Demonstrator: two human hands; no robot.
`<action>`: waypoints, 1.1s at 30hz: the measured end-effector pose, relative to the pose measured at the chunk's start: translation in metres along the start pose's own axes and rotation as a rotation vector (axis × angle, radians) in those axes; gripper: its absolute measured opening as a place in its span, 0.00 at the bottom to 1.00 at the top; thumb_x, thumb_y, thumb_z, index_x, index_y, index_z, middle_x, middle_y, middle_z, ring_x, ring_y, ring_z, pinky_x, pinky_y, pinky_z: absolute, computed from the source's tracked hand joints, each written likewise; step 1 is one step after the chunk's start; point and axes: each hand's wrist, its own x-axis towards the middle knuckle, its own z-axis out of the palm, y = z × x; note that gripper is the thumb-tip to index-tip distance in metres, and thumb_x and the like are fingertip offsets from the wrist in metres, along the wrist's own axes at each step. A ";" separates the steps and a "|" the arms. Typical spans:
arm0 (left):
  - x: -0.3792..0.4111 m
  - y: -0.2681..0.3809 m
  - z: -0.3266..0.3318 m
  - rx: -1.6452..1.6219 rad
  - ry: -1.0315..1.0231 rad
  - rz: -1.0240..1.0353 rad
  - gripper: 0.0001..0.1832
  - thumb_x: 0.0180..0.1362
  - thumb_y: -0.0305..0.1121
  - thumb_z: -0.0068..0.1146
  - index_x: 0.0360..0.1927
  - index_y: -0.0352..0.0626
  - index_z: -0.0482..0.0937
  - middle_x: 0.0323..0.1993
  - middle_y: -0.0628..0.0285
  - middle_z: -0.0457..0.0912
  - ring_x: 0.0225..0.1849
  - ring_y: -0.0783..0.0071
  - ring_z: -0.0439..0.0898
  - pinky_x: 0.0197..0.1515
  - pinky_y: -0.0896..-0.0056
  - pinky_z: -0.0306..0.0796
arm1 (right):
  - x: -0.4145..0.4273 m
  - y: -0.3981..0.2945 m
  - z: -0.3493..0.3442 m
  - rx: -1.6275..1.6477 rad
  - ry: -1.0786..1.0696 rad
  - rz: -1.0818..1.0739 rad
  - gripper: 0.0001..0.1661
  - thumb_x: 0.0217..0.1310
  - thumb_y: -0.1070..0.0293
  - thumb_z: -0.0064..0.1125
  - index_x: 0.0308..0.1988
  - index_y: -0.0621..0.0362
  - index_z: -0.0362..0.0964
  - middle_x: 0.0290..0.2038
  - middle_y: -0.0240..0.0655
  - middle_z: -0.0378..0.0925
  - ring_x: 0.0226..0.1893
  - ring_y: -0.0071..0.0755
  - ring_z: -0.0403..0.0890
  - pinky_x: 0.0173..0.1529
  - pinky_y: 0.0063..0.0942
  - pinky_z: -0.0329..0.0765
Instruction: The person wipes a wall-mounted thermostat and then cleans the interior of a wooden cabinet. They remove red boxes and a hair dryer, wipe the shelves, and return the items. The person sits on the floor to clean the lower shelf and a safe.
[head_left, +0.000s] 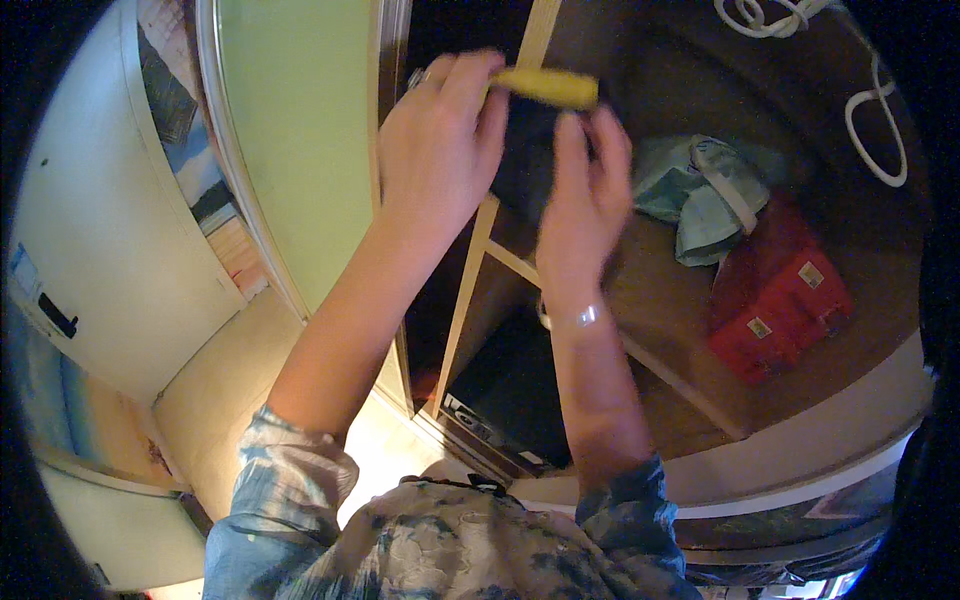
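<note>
My left hand (446, 135), wearing a ring, pinches the left, narrower end of a yellow tapered object (551, 87). The object is blurred and lies nearly level, with a dark right end; its exact kind is unclear. Just below that dark end are the raised fingertips of my right hand (581, 191), touching or very close to it. Blur hides whether they grip it. A shiny band circles the right wrist. Both hands are held up before the open wooden cabinet (480, 232), whose inside is dark.
On the brown surface at right lie a pale green fabric bag (712, 195) and a red case (784, 311) with two stickers. A white cable (874, 142) loops beyond. A black device (517, 390) fills a lower compartment. A green panel (300, 112) and a white door (127, 225) stand left.
</note>
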 end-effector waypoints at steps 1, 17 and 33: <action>0.008 0.000 0.015 -0.046 0.012 -0.098 0.11 0.57 0.28 0.61 0.44 0.39 0.79 0.38 0.51 0.82 0.38 0.52 0.82 0.40 0.61 0.76 | 0.012 0.008 0.011 -0.136 -0.028 -0.175 0.20 0.67 0.65 0.57 0.56 0.60 0.71 0.56 0.42 0.71 0.59 0.40 0.71 0.61 0.32 0.70; -0.087 -0.046 0.047 0.100 -0.184 -0.351 0.08 0.56 0.29 0.60 0.30 0.38 0.73 0.26 0.51 0.77 0.34 0.53 0.80 0.35 0.56 0.72 | -0.060 0.053 -0.022 -0.600 -0.292 0.008 0.28 0.61 0.73 0.56 0.59 0.65 0.60 0.55 0.56 0.63 0.54 0.63 0.68 0.60 0.46 0.67; -0.026 -0.005 0.052 -0.607 -0.212 -0.376 0.24 0.70 0.36 0.45 0.64 0.31 0.62 0.56 0.42 0.73 0.58 0.55 0.73 0.61 0.63 0.64 | 0.001 0.029 -0.003 -0.639 -0.232 -0.381 0.38 0.57 0.82 0.53 0.67 0.57 0.58 0.56 0.52 0.63 0.55 0.61 0.70 0.58 0.45 0.72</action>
